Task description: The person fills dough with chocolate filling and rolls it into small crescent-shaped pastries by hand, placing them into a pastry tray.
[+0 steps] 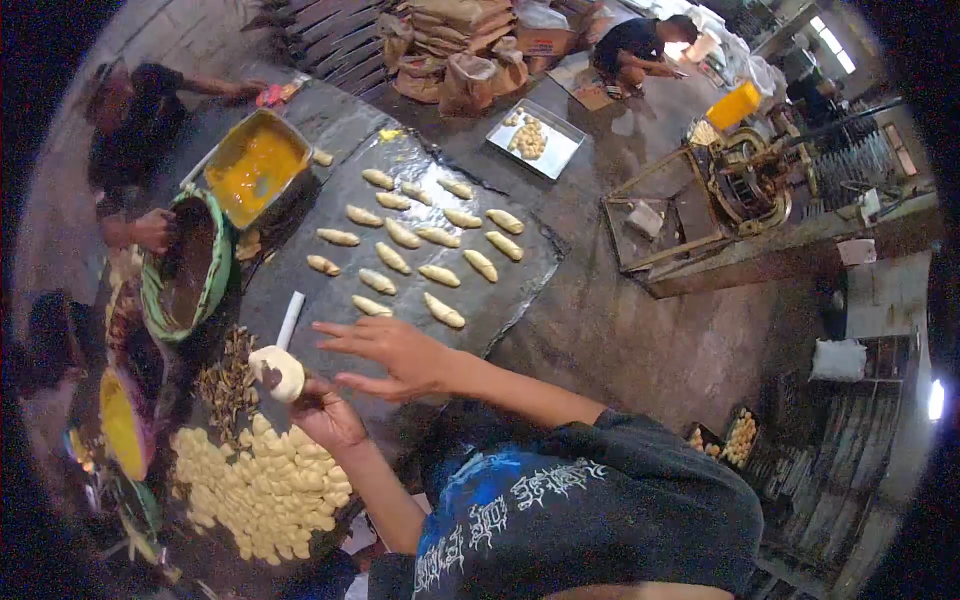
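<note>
The white lettering on my dark shirt (520,495) was too stylised to read. My left hand (325,412) gripped a dough piece (278,372) smeared with dark filling, just above the pile of dough discs (265,490). My right hand (395,355) lay open, fingers spread, beside it over the near edge of the dark sheet (285,275), where shaped rolls (420,240) sat in rows. A yellow tub (232,133) held orange liquid. A green bowl (222,260) held brown paste, with another person's hand (152,230) at its rim.
</note>
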Demonstrator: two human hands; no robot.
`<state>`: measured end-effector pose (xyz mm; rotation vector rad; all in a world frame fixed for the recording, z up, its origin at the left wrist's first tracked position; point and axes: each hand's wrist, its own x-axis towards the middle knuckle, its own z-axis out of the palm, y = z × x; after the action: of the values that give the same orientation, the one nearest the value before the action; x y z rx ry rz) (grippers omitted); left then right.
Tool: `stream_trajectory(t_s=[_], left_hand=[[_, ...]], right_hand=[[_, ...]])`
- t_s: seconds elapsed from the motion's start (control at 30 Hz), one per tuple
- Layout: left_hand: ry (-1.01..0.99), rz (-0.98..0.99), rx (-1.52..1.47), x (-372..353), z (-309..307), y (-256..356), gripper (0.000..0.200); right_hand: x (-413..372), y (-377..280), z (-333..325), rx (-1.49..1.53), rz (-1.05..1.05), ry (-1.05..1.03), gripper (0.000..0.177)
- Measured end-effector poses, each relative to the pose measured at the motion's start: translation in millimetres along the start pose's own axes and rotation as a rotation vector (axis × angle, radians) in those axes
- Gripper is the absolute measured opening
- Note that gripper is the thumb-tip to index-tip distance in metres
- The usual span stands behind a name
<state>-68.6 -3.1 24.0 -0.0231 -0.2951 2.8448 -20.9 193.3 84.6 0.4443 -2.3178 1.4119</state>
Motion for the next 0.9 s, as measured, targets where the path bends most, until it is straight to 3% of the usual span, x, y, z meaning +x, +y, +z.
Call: stream_trajectory(t_s=[0.1, 0.17, 0.3, 0.33, 0.4, 0.57, 0.67, 0.77, 0.9], left_hand=[[-0.041, -0.034, -0.118, -1.5, -10.0, -9.9, 0.056], [-0.042, -0.019, 0.070, -2.0, -19.3, -4.6, 0.053], [0.176, 0.276, 0.573, -13.0, -19.1, -7.5, 0.047], [0.130, 0.263, 0.574, -16.9, -23.1, 2.0, 0.045], [0.042, 0.241, 0.573, -24.7, -40.6, 29.1, 0.043], [0.221, 0.453, 0.581, -39.6, -36.3, 71.9, 0.045], [0.278, 0.532, 1.024, -57.1, -42.1, 115.0, 0.043], [0.029, 0.438, 0.298, -52.3, -16.1, 140.9, 0.041], [0.051, 0.537, 0.281, -57.3, 3.0, 187.1, 0.042]], right_hand=[[-12.5, 16.1, -32.5, -0.020, 0.051, 0.004, 0.045], [-16.6, 27.4, -42.1, -0.067, 0.038, 0.054, 0.041], [-13.0, 38.4, -47.9, -0.069, 0.109, 0.080, 0.034], [-9.9, 39.3, -46.9, -0.067, 0.108, 0.091, 0.033], [-4.0, 43.2, -39.2, -0.070, 0.121, 0.091, 0.032], [21.6, 48.4, 1.1, 0.007, 0.266, -0.028, 0.030], [44.1, 71.4, 49.9, 0.030, 0.324, -0.127, 0.029], [86.9, 90.6, 104.8, -0.050, 0.352, -0.293, 0.030], [137.9, 117.8, 187.3, -0.138, 0.249, -0.443, 0.029]])
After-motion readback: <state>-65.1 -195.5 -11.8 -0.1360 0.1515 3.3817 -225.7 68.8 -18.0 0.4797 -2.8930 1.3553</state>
